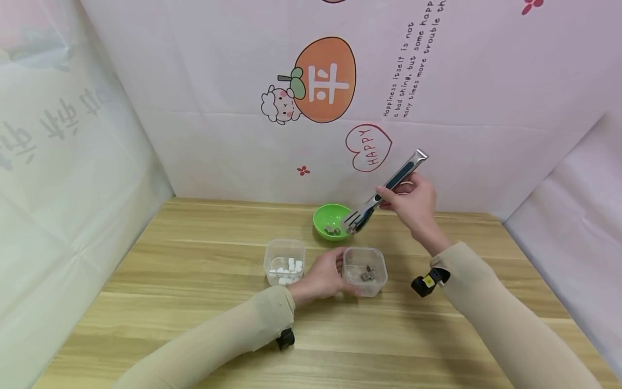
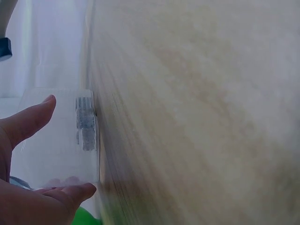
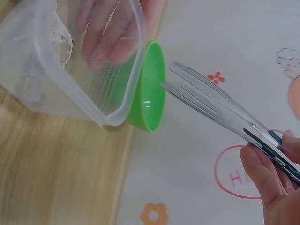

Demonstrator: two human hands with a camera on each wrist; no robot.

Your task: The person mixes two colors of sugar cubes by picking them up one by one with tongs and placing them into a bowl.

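My left hand [image 1: 323, 274] holds a clear square plastic container [image 1: 372, 290] on the table, thumb on the near side and fingers on the far side. Inside it lie a few small grey-brown lumps [image 1: 367, 274]. With my right hand [image 1: 417, 205] I grip metal food tongs [image 1: 400, 175] with dark green handle insets, tilted down to the left. The tongs' fork-like tips overlap the right rim of a green bowl [image 1: 319, 217] in the head view; the right wrist view shows the tips apart. Similar grey-brown lumps [image 1: 332, 230] sit in the bowl.
A second clear container [image 1: 273, 252] with several white pieces [image 1: 293, 265] stands left of my left hand. The wooden table [image 1: 204, 259] ends at a printed white backdrop [image 1: 233, 156] right behind the bowl. White cloth hangs on both sides.
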